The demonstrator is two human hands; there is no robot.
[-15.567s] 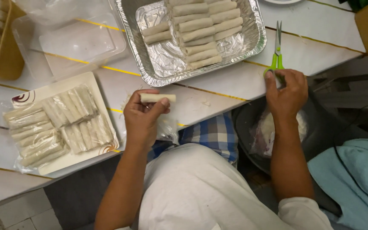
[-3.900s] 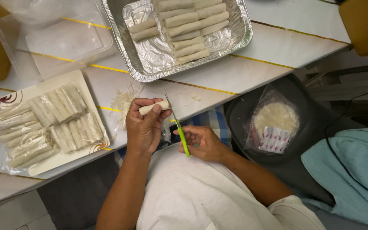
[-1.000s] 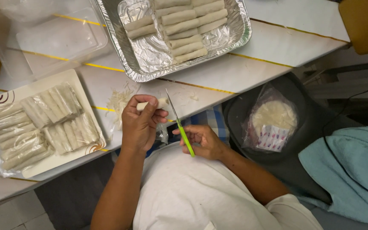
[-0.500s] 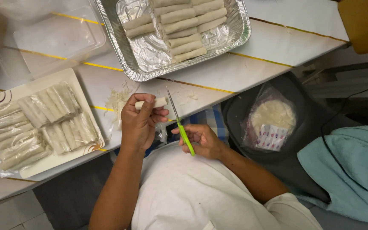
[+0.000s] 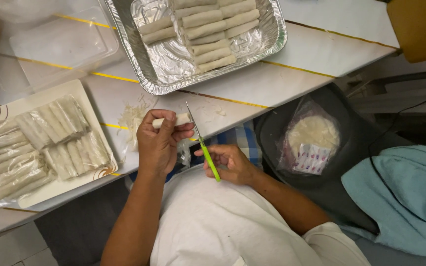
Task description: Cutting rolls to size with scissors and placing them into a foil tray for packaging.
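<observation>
My left hand (image 5: 158, 144) grips a pale uncooked spring roll (image 5: 179, 119) at the table's front edge, the roll's right end sticking out past my fingers. My right hand (image 5: 229, 163) holds green-handled scissors (image 5: 202, 143), whose blades point up and reach the roll's free end. Loose trimmings (image 5: 133, 119) lie on the table just left of my left hand. A foil tray (image 5: 272, 34) with several finished rolls sits behind. A white rectangular plate (image 5: 90, 103) at the left carries several plastic-wrapped rolls.
A clear plastic container (image 5: 60, 44) stands at the back left. A dark stool (image 5: 331, 187) to my right carries a bag of round wrappers (image 5: 312, 139). A light blue cloth (image 5: 410, 197) lies at the far right. A brown box (image 5: 417, 27) sits at the top right corner.
Since 15.6 s ago my right hand has brought the scissors from the right side to the roll. Over the last second both hands have stayed almost still.
</observation>
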